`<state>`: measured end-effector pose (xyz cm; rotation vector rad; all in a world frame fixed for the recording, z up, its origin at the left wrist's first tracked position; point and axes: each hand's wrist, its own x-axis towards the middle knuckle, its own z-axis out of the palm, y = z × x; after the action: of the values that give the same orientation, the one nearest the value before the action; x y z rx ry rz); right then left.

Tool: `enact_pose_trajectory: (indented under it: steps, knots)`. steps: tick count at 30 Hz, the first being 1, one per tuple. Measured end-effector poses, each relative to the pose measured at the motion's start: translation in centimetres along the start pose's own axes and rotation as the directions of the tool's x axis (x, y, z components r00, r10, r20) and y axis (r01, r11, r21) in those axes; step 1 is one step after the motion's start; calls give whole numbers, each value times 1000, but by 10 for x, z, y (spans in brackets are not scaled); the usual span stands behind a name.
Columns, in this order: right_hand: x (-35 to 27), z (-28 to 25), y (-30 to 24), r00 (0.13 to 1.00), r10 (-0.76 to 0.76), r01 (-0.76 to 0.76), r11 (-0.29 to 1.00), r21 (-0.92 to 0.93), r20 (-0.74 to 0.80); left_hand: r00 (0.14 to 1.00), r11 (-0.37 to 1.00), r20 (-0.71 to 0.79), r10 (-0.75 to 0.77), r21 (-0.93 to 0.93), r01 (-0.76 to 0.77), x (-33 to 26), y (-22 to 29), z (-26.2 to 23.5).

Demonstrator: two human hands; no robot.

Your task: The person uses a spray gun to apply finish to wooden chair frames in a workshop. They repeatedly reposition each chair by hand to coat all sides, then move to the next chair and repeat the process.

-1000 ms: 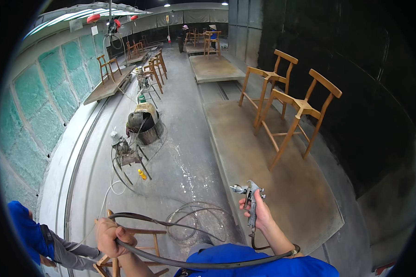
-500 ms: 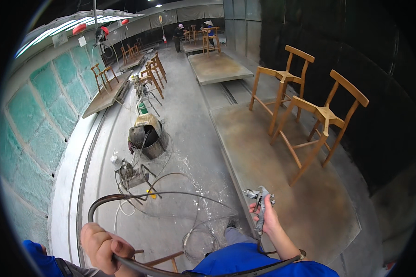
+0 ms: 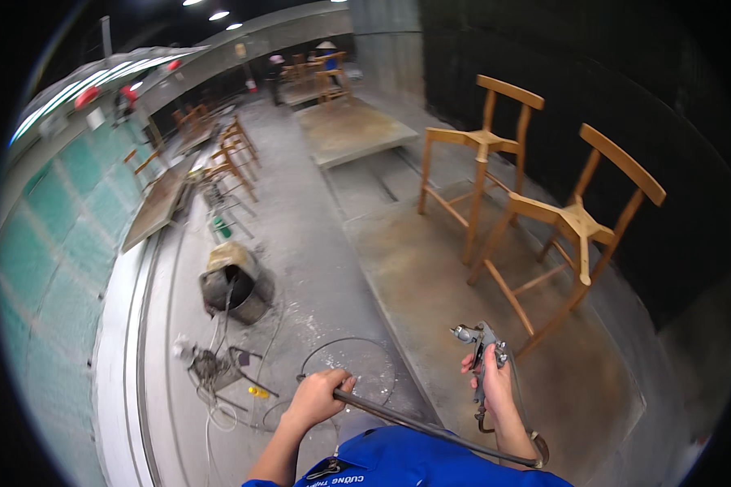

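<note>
My right hand (image 3: 498, 383) is wrapped round the handle of a metal spray gun (image 3: 481, 345), its nozzle toward the left. My left hand (image 3: 321, 398) grips a dark hose (image 3: 414, 424), closed round it in front of my body. From there the hose runs right across my blue shirt to my right wrist and bends up toward the gun. Beyond the gun, on a low brown-stained platform (image 3: 430, 268), stands a wooden chair frame (image 3: 577, 219) with an open seat. Another such chair frame (image 3: 482, 138) is just behind it, to the left.
Left of the platform stand a dark bucket (image 3: 248, 292) with a cloth over it and a pump (image 3: 211, 365) with thin hoses. Loose hose (image 3: 349, 341) loops lie on the grey floor. Farther back are another platform (image 3: 349, 134), more chairs (image 3: 234, 150) and people (image 3: 276, 77).
My left hand has swung from the lower left in toward the middle, still gripping the hose. My right hand and the spray gun have shifted slightly right. The view has turned a little.
</note>
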<state>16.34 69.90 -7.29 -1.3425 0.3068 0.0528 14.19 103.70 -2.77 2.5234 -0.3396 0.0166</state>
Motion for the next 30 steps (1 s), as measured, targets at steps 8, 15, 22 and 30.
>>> enact_pose_trajectory:
  steps: [8, 15, 22, 30]
  knots:
    - [-25, -32, -23, 934, -98, 88, 995, -44, -342, 525, 952, 809, 263, -128, -279, 128, -79, 35]
    - [-32, 2, -31, 684, -104, 111, 993, -37, -722, 682, 877, 607, 408, -468, -109, 385, -40, 102]
    - [-23, 68, -30, 484, -59, 66, 997, -31, -873, 828, 651, 409, 383, -756, 71, 590, 58, 246]
    - [-56, 126, -14, 223, -33, 98, 995, -12, -974, 823, 563, 393, 409, -819, 111, 641, 152, 313]
